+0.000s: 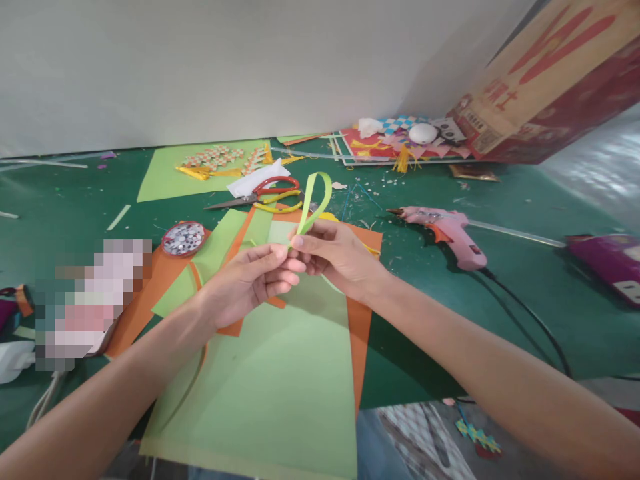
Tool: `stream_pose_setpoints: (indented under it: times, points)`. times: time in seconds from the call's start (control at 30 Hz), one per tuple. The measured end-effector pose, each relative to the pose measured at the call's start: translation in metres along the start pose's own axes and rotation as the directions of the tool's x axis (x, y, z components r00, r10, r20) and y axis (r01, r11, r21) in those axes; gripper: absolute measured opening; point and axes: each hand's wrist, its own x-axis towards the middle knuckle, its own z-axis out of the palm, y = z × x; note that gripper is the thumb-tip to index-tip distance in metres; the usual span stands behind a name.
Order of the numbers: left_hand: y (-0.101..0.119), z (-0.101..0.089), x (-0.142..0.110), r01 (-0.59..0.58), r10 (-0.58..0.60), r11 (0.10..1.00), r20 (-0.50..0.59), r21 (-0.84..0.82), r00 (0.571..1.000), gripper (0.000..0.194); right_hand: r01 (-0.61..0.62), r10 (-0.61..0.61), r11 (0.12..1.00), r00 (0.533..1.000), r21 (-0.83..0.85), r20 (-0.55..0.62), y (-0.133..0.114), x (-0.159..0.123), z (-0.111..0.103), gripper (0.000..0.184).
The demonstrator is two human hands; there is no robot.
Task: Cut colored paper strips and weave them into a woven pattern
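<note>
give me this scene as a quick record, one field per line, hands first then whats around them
right hand: pinching a looped green strip
left hand: fingertips pinched at the strip's lower end
under hands: pale green paper over orange paper
beyond hands: scissors, red and yellow handles
right side: pink glue gun lying on green table
left side: round dish of small pieces

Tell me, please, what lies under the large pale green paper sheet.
A flat orange paper sheet shows beyond the right edge of the pale green sheet; anything else beneath is covered.
</note>
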Motion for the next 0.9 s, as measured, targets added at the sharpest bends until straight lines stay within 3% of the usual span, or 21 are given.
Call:
stream_pose_setpoints:
  times: [0.27,0.53,0.9]
  points:
    - [-0.0013,-0.0024,0.0005,-0.009,0.009,1.000,-0.001,0.012,1.000,0.025,-0.045,0.045,0.999,0.999,0.016,-0.005,-0.0012,0.0005,0.0002,0.036]
    - [0.0000,0.0006,0.0008,-0.004,0.004,1.000,-0.023,0.001,1.000,0.033,-0.023,0.023,1.000,1.000,0.009,0.022,0.0020,0.0000,-0.0003,0.033]
    - [-0.0003,0.0010,0.0003,-0.007,0.009,0.999,-0.057,0.034,0.998,0.028,0.039,-0.038,0.995,0.999,-0.091,0.011,0.0034,-0.0005,-0.0009,0.037]
